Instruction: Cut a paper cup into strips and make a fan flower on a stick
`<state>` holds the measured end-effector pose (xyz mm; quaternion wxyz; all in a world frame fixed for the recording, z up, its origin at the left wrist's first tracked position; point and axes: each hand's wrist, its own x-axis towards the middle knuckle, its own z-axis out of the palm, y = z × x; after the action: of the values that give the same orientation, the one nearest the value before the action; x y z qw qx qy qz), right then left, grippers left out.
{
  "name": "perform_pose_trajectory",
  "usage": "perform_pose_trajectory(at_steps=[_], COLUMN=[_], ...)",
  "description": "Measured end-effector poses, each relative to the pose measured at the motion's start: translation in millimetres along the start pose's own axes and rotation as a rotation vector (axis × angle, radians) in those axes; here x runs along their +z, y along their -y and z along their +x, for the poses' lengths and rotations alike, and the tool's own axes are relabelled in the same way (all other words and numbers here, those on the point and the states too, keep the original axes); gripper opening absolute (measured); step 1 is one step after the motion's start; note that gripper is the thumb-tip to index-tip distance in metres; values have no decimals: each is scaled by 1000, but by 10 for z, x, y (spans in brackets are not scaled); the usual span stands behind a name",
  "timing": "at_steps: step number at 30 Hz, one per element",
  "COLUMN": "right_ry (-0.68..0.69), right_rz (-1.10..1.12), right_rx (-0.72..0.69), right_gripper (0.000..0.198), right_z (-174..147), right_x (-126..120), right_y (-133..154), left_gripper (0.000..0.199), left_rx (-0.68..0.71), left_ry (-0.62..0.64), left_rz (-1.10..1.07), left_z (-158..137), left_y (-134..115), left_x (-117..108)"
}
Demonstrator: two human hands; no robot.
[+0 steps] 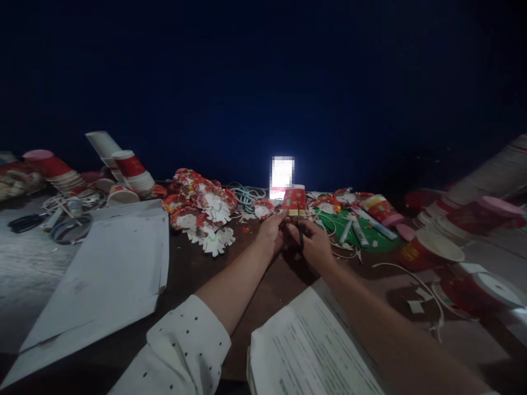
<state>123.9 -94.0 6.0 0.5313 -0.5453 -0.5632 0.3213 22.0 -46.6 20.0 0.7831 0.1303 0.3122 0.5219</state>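
Observation:
In the middle of the head view, my left hand [270, 235] is closed on a red paper cup [293, 198] with a yellow band at its lower end. The cup is held up over the brown table, tilted with its narrow details hard to make out. My right hand [316, 244] grips a pair of dark-handled scissors [301, 237], whose blades point up against the cup's near side. Left of my hands lies a heap of cut red cups [206, 200] with white, petal-like insides.
A bright, blurred screen [282, 174] stands behind the cup. White sheets [111, 269] lie at left, near stacked paper cups [134, 173]. At right are glue tubes [359, 230] on a green mat [373, 241], a cord and more cups [432, 247]. A printed booklet [308, 345] lies in front.

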Motion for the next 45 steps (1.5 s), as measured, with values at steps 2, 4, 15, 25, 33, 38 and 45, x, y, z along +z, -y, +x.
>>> perform_pose_trajectory(at_steps=[2, 4, 15, 25, 33, 38, 45], right_ry=[-9, -15, -61, -69, -63, -36, -53], right_rz=[-7, -33, 42, -39, -54, -8, -18], right_rx=[6, -3, 67, 4, 29, 49, 61], right_gripper=[40, 38, 41, 36, 38, 40, 43], right_z=[0, -14, 2, 8, -7, -23, 1], right_x=[-5, -8, 23, 8, -97, -110, -134], right_y=[-5, 1, 82, 133, 250, 307, 294], left_gripper=[22, 23, 19, 18, 24, 18, 16], left_rx=[-5, -4, 15, 34, 102, 180, 254], left_ry=[50, 62, 186, 133, 24, 44, 71], left_rz=[9, 10, 85, 93, 100, 44, 45], left_z=[4, 12, 39, 8, 15, 61, 83], left_y=[7, 6, 82, 87, 4, -82, -129], left_x=[-11, -21, -71, -41, -70, -107, -128])
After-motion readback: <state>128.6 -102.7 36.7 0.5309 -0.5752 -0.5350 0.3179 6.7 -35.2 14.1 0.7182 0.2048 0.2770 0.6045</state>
